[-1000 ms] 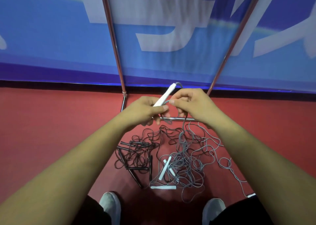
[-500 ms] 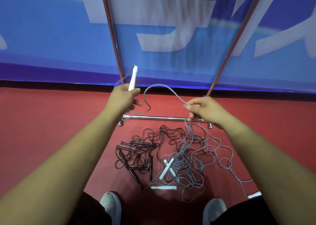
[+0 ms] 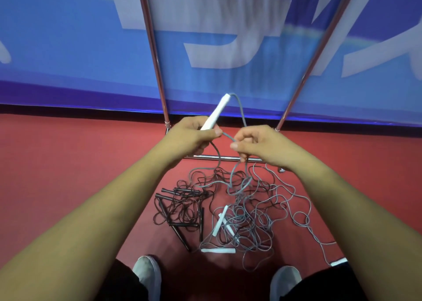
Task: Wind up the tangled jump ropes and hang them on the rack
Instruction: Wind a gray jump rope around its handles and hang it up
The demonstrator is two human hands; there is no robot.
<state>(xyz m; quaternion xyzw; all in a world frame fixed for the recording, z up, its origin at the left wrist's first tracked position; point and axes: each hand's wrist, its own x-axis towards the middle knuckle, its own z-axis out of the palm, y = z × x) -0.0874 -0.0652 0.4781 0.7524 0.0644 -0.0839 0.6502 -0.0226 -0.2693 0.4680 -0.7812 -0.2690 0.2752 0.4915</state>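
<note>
My left hand grips a white jump-rope handle that points up and to the right. Its grey cord loops from the handle tip down to my right hand, which pinches the cord close beside the left hand. From both hands the cord drops into a grey tangle on the red floor, with several white handles lying in it. A black rope tangle with black handles lies to its left. The chrome rack rises behind the hands; its base bar crosses just under them.
A blue banner with large pale characters covers the wall behind the rack. My two grey shoes stand at the bottom edge, just before the rope piles. One grey strand trails right to a white handle near my right leg.
My hands, spread apart half a second ago, have come back together. The left hand has lowered and tilted the handle rightwards; the right hand has brought the cord up to it, forming a loop.
</note>
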